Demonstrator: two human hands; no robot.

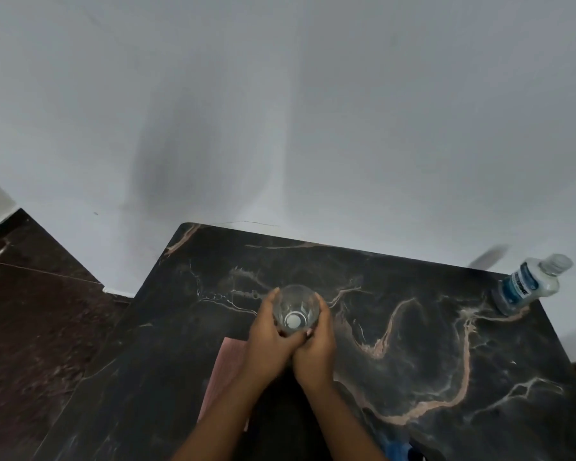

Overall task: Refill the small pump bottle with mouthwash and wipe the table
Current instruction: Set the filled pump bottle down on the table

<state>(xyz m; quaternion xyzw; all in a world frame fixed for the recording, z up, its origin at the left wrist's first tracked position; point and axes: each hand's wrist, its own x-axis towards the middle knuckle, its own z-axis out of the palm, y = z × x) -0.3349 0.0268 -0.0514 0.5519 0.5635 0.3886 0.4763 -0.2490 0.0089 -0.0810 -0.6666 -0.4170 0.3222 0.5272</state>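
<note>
A clear glass tumbler (295, 309) stands upright at the middle of the dark marble table (413, 361). My left hand (268, 341) wraps its left side and my right hand (316, 347) wraps its right side, fingers touching below it. A white disc shows at the glass's bottom. The mouthwash bottle (529, 282), clear with a blue label and a clear cap, stands at the table's far right corner, well away from both hands. A pink cloth (228, 371) lies flat under my left forearm.
A pale wall runs right behind the table's far edge. Dark floor lies to the left. Something blue (398, 450) peeks out at the table's near edge beside my right arm.
</note>
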